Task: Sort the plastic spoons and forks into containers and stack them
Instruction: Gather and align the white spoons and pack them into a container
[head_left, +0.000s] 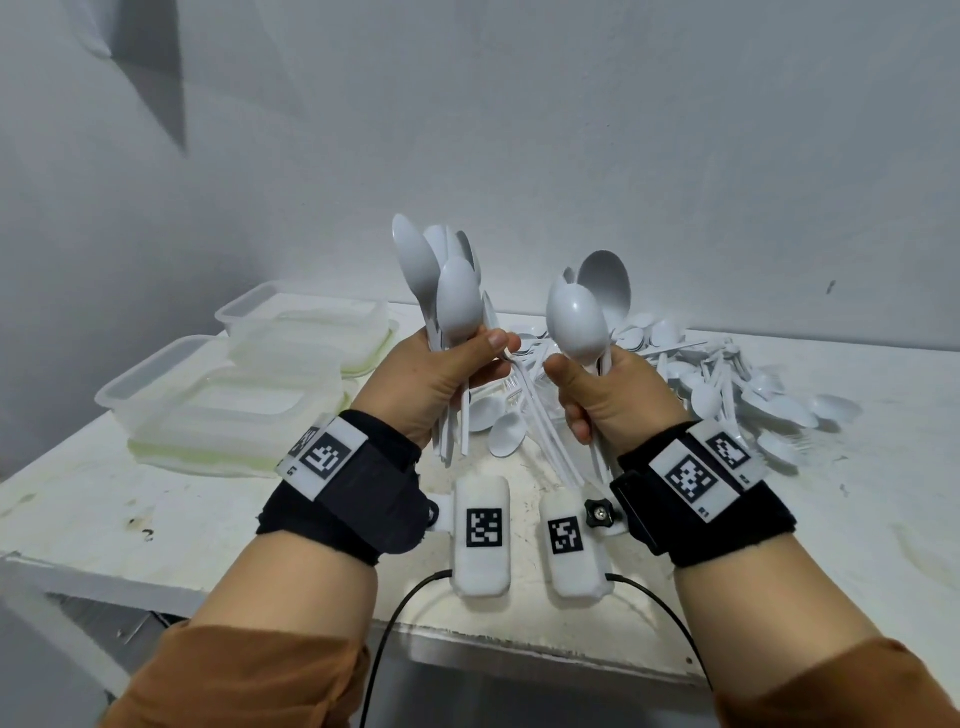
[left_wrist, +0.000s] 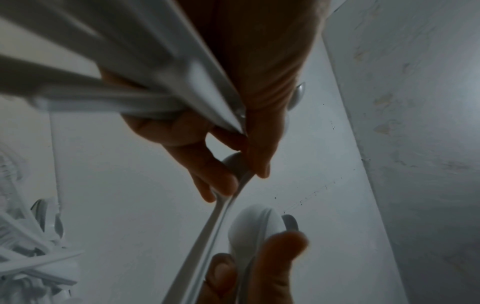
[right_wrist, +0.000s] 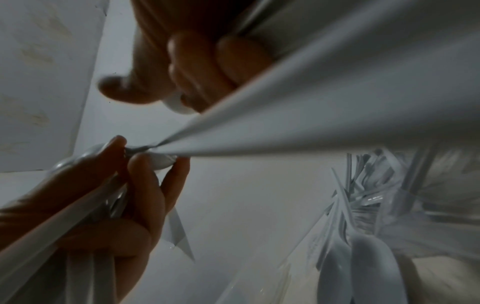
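Both hands are raised above the white table (head_left: 831, 519). My left hand (head_left: 441, 374) grips a bundle of white plastic spoons (head_left: 447, 291) upright, bowls up; their handles (left_wrist: 155, 82) cross its curled fingers (left_wrist: 182, 133). My right hand (head_left: 608, 395) grips a smaller bunch of spoons (head_left: 582, 317) beside it, fingers (right_wrist: 202, 67) wrapped round the handles. A long white handle (head_left: 545, 431) slants down between the two hands, and my left fingertips (right_wrist: 140, 164) touch its upper end. The mixed pile of spoons and forks (head_left: 727, 384) lies behind and right of my right hand.
Two clear plastic containers with lids (head_left: 301, 327) (head_left: 208, 410) stand at the table's left, one behind the other. A few loose spoons (head_left: 504, 431) lie below the hands. The wall stands close behind the table. The table's front edge runs under my forearms.
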